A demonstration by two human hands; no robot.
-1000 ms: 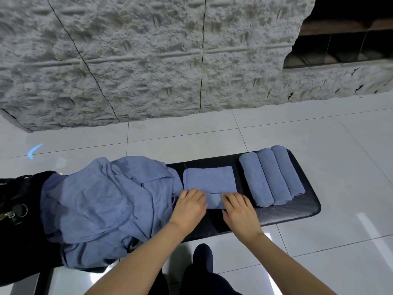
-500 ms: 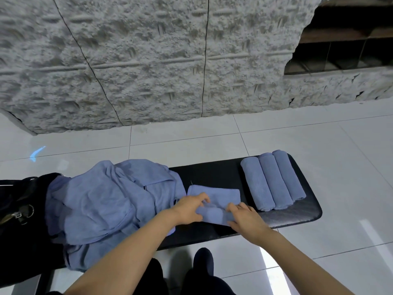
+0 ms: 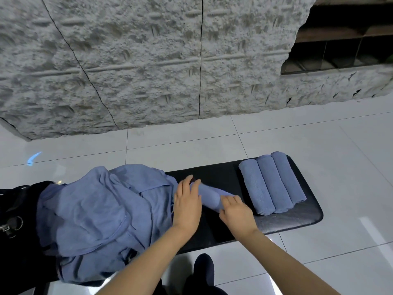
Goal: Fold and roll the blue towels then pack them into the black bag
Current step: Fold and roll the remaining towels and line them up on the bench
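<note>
Head view: I see a long black padded bench (image 3: 297,220) with a heap of loose blue cloth towels (image 3: 95,209) on its left part, against the black fabric bag (image 3: 14,201). Three rolled blue towels (image 3: 274,184) lie at its right end. Between heap and rolls, the left hand (image 3: 187,201) and right hand (image 3: 236,211) press flat-fingered on a part-rolled blue towel (image 3: 209,193), grasping nothing.

Left hand (image 3: 187,203), right hand (image 3: 236,211) on towel (image 3: 209,194)

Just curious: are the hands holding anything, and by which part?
Nothing is gripped. The left hand and right hand press flat on the towel roll, one at each end, fingers fairly straight.
</note>
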